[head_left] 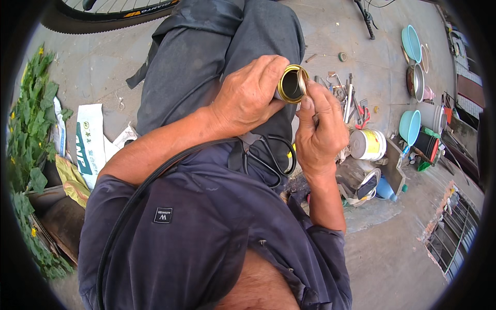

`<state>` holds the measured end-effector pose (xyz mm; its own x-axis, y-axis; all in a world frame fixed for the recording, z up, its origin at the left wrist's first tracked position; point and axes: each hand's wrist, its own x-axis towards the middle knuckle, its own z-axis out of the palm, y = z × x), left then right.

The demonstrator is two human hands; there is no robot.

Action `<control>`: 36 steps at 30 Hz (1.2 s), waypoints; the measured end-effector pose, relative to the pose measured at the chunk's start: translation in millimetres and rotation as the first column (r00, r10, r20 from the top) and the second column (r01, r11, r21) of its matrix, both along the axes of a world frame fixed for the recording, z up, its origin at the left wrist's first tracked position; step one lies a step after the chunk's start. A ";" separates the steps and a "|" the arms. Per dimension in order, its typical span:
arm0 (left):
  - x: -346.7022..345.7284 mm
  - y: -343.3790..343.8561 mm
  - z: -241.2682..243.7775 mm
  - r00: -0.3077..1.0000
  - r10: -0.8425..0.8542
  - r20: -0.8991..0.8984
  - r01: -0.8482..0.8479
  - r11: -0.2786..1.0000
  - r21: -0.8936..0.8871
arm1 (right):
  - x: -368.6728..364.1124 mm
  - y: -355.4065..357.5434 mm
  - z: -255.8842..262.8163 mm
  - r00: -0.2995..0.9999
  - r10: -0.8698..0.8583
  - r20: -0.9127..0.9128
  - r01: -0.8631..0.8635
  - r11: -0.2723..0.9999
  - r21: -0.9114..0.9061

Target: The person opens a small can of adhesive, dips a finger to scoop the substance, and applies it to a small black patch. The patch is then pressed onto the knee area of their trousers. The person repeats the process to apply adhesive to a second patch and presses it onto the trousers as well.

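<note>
My left hand [252, 93] is wrapped around a small metal can [290, 84] with a gold-coloured rim, its round mouth facing the camera and dark inside. Between the thumb and fingers of my right hand [321, 120] is a small round metal lid [302, 82], held on edge at the right side of the can's mouth. Whether the lid touches the rim cannot be told. Black-handled scissors [263, 153] lie on my lap below the hands. A black bicycle inner tube or hose [147, 178] runs over my left arm and across my shirt to the lap.
Hand tools [350, 97] and a roll of tape [342, 57] lie on the concrete floor at the right. Beyond them stand a white bucket [367, 144] and blue basins [410, 128]. A bicycle wheel [116, 15] is at the top left, above plants [35, 124] and sacks [91, 143].
</note>
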<state>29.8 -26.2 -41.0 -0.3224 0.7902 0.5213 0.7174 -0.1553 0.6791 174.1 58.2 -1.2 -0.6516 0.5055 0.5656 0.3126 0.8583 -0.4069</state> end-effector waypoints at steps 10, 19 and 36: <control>-1.7 -0.5 -0.1 1.000 -0.015 0.005 0.015 1.000 -0.003 | 4.8 0.1 1.6 0.975 -0.054 -0.217 -0.050 0.892 -0.448; -4.2 -1.4 1.3 0.999 -0.026 0.026 0.025 0.999 0.020 | 1.9 9.8 19.1 0.912 -0.296 -0.285 -0.121 0.468 -0.875; -11.7 7.1 6.2 1.000 0.006 -0.024 -0.008 0.997 -0.083 | 114.1 114.8 -122.6 0.769 -0.637 -0.055 -0.053 0.023 -0.998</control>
<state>18.1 -19.1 -34.9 -0.3166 0.8287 0.4616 0.7347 -0.0937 0.6719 288.3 173.0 -123.7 -0.1670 0.8623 -0.4780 -0.0642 -0.4933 -0.8675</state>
